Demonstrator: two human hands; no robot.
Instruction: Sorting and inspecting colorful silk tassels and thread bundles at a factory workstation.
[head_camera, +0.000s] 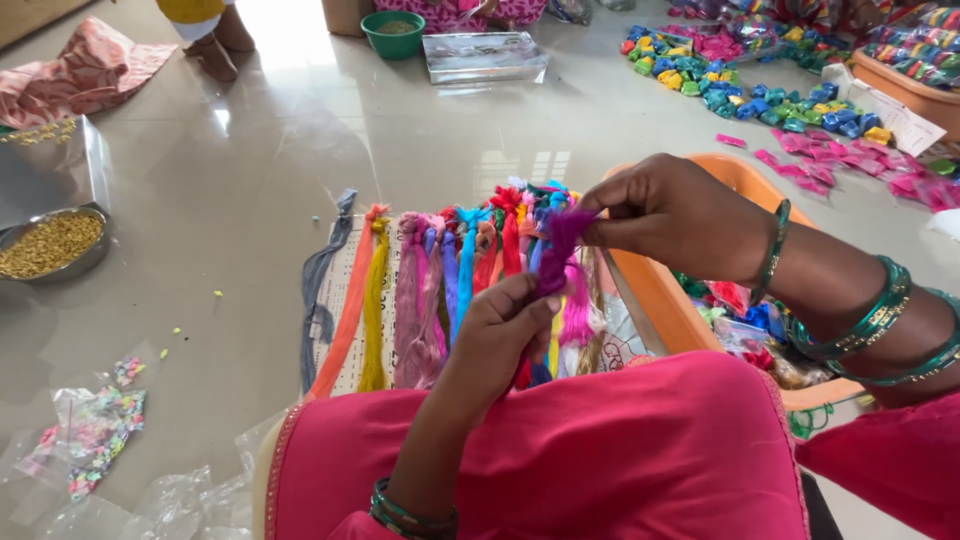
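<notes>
My left hand (500, 335) and my right hand (670, 215) both pinch one purple thread bundle (558, 250), the right at its frayed top end, the left lower down. Beneath them lies a row of several coloured thread skeins (430, 290) on a printed sheet on the floor: grey, orange, yellow, pink, blue, red. My pink-clothed lap (600, 450) fills the bottom of the view. Green bangles ring both wrists.
An orange plastic tub (650, 290) with small packets stands right of the skeins. Heaps of colourful packets (790, 100) cover the far right floor. A steel bowl of yellow grain (50, 245) sits left, clear plastic bags (95, 430) lower left, a green bowl (393, 35) and another person's feet (215, 45) at the back.
</notes>
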